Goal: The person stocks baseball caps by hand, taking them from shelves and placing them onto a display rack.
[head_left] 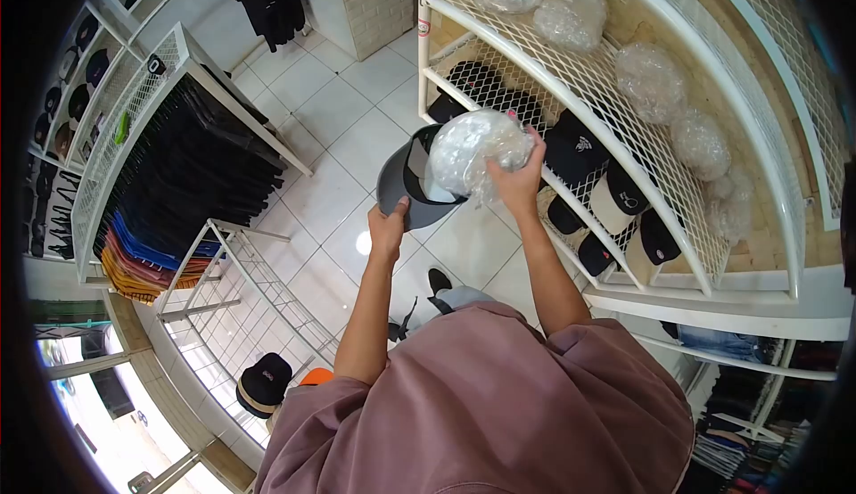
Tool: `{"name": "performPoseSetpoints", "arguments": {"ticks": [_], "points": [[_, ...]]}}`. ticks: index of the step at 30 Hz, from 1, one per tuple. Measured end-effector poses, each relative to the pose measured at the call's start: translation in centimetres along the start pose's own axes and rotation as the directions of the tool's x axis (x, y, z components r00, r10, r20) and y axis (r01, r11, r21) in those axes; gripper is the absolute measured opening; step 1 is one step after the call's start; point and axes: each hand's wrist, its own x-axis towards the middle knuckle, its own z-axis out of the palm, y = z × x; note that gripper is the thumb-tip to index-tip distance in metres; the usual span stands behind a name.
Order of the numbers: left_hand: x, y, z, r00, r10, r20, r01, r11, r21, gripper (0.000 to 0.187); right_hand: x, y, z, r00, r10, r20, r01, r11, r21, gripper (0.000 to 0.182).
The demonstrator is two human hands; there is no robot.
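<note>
I hold a gray cap (406,193) up in front of me, upside down, with its brim toward my left. My left hand (389,226) pinches the brim from below, fingers closed on its edge. My right hand (517,177) is closed on a crumpled ball of clear plastic (473,151) that sits in or against the crown of the cap; I cannot tell how far in it goes. The two hands are apart, one at each side of the cap.

Just beyond the cap is a white wire shelf (571,75) tilted like a display rack. Its upper tier holds more plastic balls (651,79) in a row, and the tier below holds dark caps (575,151), some with pale fronts. To my left stands another white rack with stacked dark shirts (192,173) and a band of blue and orange ones under them. A low empty wire stand (259,289) is below that, and a black cap (265,382) lies near the floor by it. The floor is white tile (348,119).

As I see it, the grip on the brim is thin, so the cap could tip or slip if I press the plastic hard. The ball could also spring loose and drop to the tile, or I could crease the crown by pressing off-centre.
</note>
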Motion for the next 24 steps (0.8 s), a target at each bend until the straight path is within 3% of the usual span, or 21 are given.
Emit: {"name": "performPoseSetpoints", "arguments": {"ticks": [3,5,7,9,11,13,14,15,17,18,19,21,22,24], "points": [[0.8,-0.4,0.6,1.000,-0.015,0.015,0.015,0.998,-0.065,0.021,3.0,3.4,-0.9,0.991,0.022,-0.131,-0.027,0.999,-0.034,0.093],[1.0,-0.2,1.6,1.000,-0.024,0.018,0.026,0.995,-0.095,0.022,4.9,4.4,-1.1,0.934,0.202,-0.294,-0.183,0.979,0.092,0.095],[1.5,-0.8,2.4,0.999,-0.021,0.024,0.023,0.997,-0.072,0.023,7.4,6.8,-1.3,0.914,0.186,-0.361,-0.182,0.982,0.046,0.097],[1.8,-1.1,3.1,1.000,-0.011,0.025,0.012,0.999,-0.048,0.023,9.4,7.0,-1.1,0.852,0.224,-0.473,-0.289,0.955,-0.067,0.100],[1.8,-1.3,3.9,0.999,0.012,0.030,-0.012,1.000,-0.006,0.025,11.4,7.3,-1.0,0.836,0.224,-0.501,-0.298,0.952,-0.071,0.104],[1.7,-1.6,4.7,0.999,0.026,0.019,-0.025,0.999,-0.029,0.025,13.0,8.2,-0.8,0.806,0.051,-0.590,-0.279,0.912,-0.302,0.109],[1.6,-1.8,4.8,0.999,0.028,0.027,-0.027,0.999,-0.022,0.025,13.1,8.7,-0.8,0.819,0.153,-0.553,-0.378,0.869,-0.319,0.109],[1.6,-1.9,4.9,0.999,0.029,0.035,-0.029,0.999,-0.016,0.024,12.7,8.5,-0.5,0.818,0.160,-0.553,-0.383,0.868,-0.316,0.109],[1.6,-2.1,4.9,0.999,0.017,0.038,-0.016,1.000,-0.024,0.025,11.7,8.0,0.2,0.885,0.021,-0.465,-0.338,0.715,-0.612,0.105],[1.6,-2.1,4.9,0.998,0.028,0.050,-0.028,1.000,-0.010,0.027,11.0,8.5,0.4,0.916,-0.208,-0.342,-0.172,0.568,-0.805,0.099],[1.5,-2.3,4.8,0.997,0.037,0.062,-0.038,0.999,0.005,0.030,10.6,8.9,0.3,0.918,-0.206,-0.340,-0.171,0.567,-0.806,0.099],[1.0,-1.8,4.9,0.999,0.017,0.042,-0.017,1.000,-0.021,0.027,9.4,8.7,0.2,0.931,-0.355,-0.086,0.074,0.413,-0.908,0.085],[0.7,-1.6,4.8,1.000,-0.004,0.025,0.005,0.999,-0.044,0.025,8.6,8.1,0.2,0.932,-0.353,-0.083,0.077,0.415,-0.906,0.085],[1.0,-1.8,4.5,1.000,0.013,0.026,-0.012,0.999,-0.048,0.024,7.9,7.6,0.5,0.916,-0.363,0.173,0.294,0.309,-0.905,0.073]]}}
